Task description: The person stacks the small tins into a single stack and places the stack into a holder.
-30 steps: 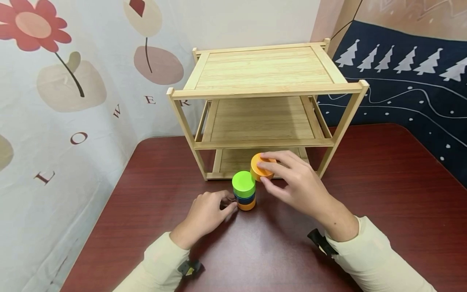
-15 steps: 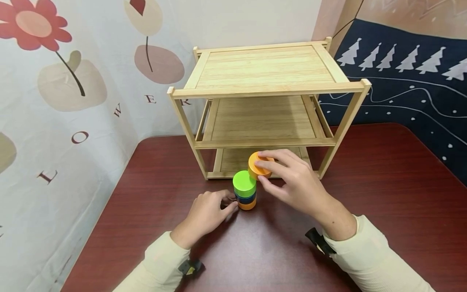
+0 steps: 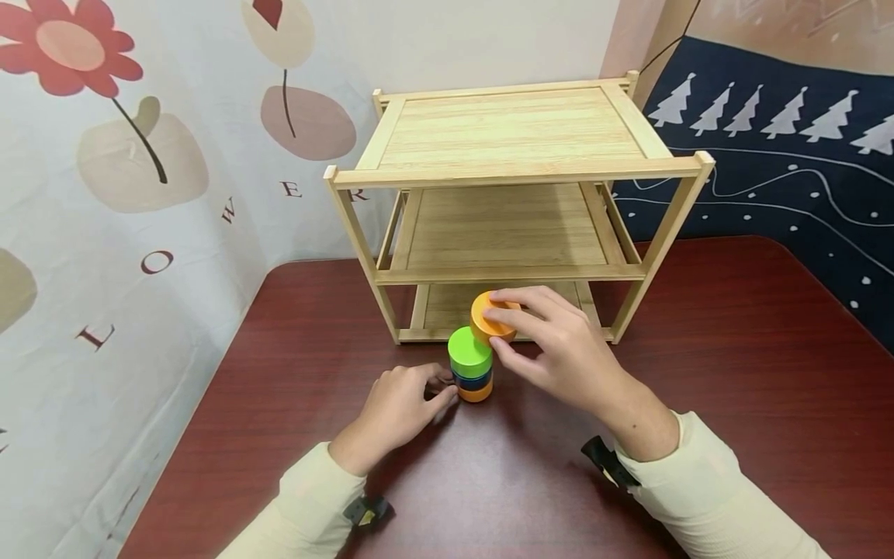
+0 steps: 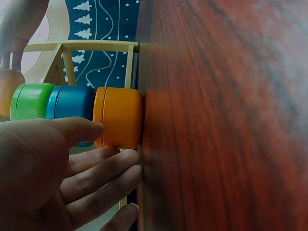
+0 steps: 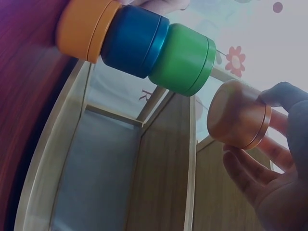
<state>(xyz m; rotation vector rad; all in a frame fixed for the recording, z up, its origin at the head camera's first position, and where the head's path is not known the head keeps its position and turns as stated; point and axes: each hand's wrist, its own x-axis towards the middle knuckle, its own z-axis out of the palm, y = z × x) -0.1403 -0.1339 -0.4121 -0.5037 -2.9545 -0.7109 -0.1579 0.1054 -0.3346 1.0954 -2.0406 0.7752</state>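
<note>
Three round lidded tins stand stacked on the table: an orange tin at the bottom, a blue tin in the middle, and a green tin on top. My left hand is at the stack's left side, its thumb and loosely bent fingers right at the bottom tin. In my right hand, thumb and fingertips grip a second orange tin from above. That tin is raised just beyond and to the right of the green one, overlapping its edge in the head view; the right wrist view shows a gap between them.
A three-tier wooden shelf stands behind the stack, its lower front rail close by. The dark red table lies around both hands. Printed cloths hang at the left and back right.
My right hand has shifted slightly left with the held orange tin, which now overlaps the green tin a little more. The left hand and stack keep their places.
</note>
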